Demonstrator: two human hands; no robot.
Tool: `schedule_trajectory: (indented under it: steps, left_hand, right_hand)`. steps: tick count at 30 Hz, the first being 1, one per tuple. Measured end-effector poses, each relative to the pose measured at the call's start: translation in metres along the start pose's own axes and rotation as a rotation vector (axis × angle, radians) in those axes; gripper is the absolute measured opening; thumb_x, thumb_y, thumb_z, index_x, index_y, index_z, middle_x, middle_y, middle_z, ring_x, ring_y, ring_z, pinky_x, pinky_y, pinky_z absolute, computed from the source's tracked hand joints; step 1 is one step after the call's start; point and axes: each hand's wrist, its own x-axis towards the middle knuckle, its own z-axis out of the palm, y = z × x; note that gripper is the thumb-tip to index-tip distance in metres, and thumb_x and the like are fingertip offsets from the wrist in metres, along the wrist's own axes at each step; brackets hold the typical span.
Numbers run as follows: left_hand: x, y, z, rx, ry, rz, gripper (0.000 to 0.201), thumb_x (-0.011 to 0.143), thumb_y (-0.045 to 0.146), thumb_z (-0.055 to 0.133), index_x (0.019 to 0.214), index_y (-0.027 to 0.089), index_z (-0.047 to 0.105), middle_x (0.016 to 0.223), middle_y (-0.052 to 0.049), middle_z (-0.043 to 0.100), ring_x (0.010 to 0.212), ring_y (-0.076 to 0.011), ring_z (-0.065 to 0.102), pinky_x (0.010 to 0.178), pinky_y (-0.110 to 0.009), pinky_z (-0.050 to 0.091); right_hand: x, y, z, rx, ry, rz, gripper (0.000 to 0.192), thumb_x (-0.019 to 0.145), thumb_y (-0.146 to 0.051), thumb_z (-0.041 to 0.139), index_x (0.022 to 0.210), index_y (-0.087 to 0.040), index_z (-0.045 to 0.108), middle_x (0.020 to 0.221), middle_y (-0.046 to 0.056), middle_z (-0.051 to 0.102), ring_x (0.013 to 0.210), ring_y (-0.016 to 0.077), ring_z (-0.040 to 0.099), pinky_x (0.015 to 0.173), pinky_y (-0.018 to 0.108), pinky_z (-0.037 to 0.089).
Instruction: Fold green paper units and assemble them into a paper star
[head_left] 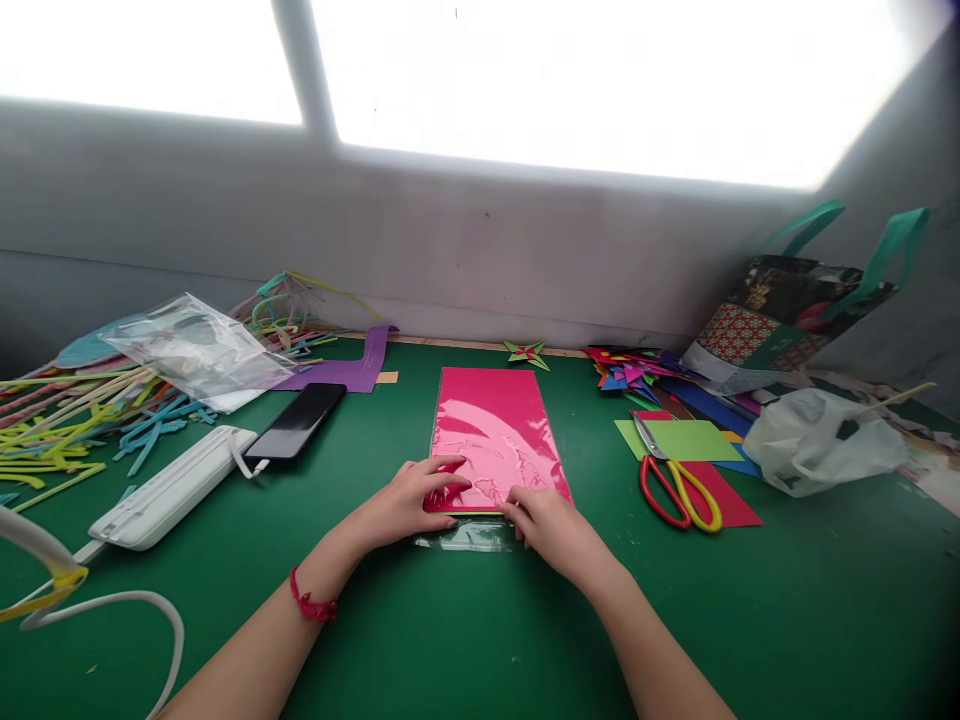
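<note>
A stack of pink paper (495, 420) lies in a clear plastic sleeve (471, 536) in front of me, with a thin green edge at its near end. My left hand (405, 505) rests on the near left corner, its fingers spread over the film and its thumb apart at the near edge. At the near right corner, the thumb and fingers of my right hand (541, 520) are pinched on the packet's edge. Some of those fingertips are hidden. The sleeve's empty flap extends toward me between both hands.
Scissors (667, 480) lie on coloured sheets (731, 500) at right, near a white plastic bag (821, 440) and a tote bag (787, 310). Left are a phone (296, 422), a white power strip (172, 488) and coloured strips (82, 415). A paper star (528, 354) lies behind the packet.
</note>
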Motion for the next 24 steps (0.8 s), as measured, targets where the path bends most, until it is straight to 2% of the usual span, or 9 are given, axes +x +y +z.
schedule_trajectory:
  steps: [3,6,10,12,15,18,24]
  left_hand:
    - [-0.001,0.004,0.000,0.078,0.039,0.023,0.044,0.071,0.033,0.065,0.113,0.034,0.053,0.131,-0.001,0.042,0.114,-0.0246,0.040,0.095,-0.042,0.032]
    - [0.000,0.004,0.001,0.109,0.097,0.066,0.036,0.075,0.032,0.062,0.110,0.030,0.055,0.125,-0.003,0.048,0.115,-0.0231,0.039,0.096,-0.040,0.031]
    - [0.003,0.003,0.000,0.106,0.144,0.165,0.026,0.080,0.028,0.056,0.106,0.027,0.057,0.116,-0.003,0.055,0.109,-0.0192,0.046,0.097,-0.037,0.032]
    - [0.004,0.003,-0.001,0.113,0.173,0.196,0.022,0.082,0.027,0.053,0.104,0.026,0.058,0.111,-0.003,0.058,0.105,-0.0182,0.049,0.097,-0.037,0.032]
    - [0.004,0.004,-0.002,0.097,0.173,0.194,0.021,0.083,0.027,0.052,0.103,0.025,0.058,0.110,-0.004,0.058,0.105,-0.0188,0.050,0.095,-0.036,0.035]
    - [0.004,0.006,0.000,0.062,0.159,0.155,0.025,0.081,0.029,0.054,0.105,0.025,0.057,0.114,-0.005,0.055,0.108,-0.0204,0.048,0.092,-0.035,0.039]
    - [0.005,0.005,0.002,0.028,0.164,0.122,0.023,0.087,0.028,0.045,0.106,0.025,0.057,0.114,-0.006,0.055,0.106,-0.0194,0.050,0.090,-0.033,0.041]
  right_hand:
    - [0.000,0.009,0.000,0.064,-0.096,0.114,0.029,0.087,-0.038,0.036,0.070,-0.019,0.049,0.058,-0.001,0.059,0.046,0.0088,0.052,0.045,0.019,0.033]
    - [-0.003,0.012,-0.003,0.066,-0.152,0.130,0.026,0.085,-0.036,0.041,0.068,-0.019,0.051,0.060,-0.001,0.061,0.047,0.0087,0.053,0.046,0.018,0.034]
    - [-0.006,0.002,-0.008,-0.065,-0.059,0.041,0.020,0.082,-0.034,0.048,0.071,-0.020,0.058,0.069,0.001,0.064,0.061,0.0129,0.058,0.052,0.020,0.036]
    - [-0.006,-0.005,-0.008,-0.078,-0.003,-0.041,0.014,0.082,-0.030,0.049,0.082,-0.023,0.061,0.082,0.002,0.066,0.074,0.0151,0.059,0.060,0.022,0.038]
    - [-0.005,-0.011,-0.005,-0.045,0.010,-0.134,0.022,0.083,-0.026,0.047,0.101,-0.026,0.059,0.095,0.001,0.066,0.086,0.0163,0.059,0.069,0.023,0.041]
    - [-0.005,-0.010,-0.001,-0.059,-0.002,-0.158,0.023,0.084,-0.025,0.047,0.102,-0.026,0.060,0.095,0.001,0.066,0.087,0.0167,0.059,0.070,0.024,0.042]
    - [-0.005,-0.009,-0.002,-0.093,-0.008,-0.174,0.023,0.085,-0.025,0.046,0.100,-0.025,0.063,0.094,0.002,0.067,0.086,0.0171,0.060,0.071,0.025,0.044]
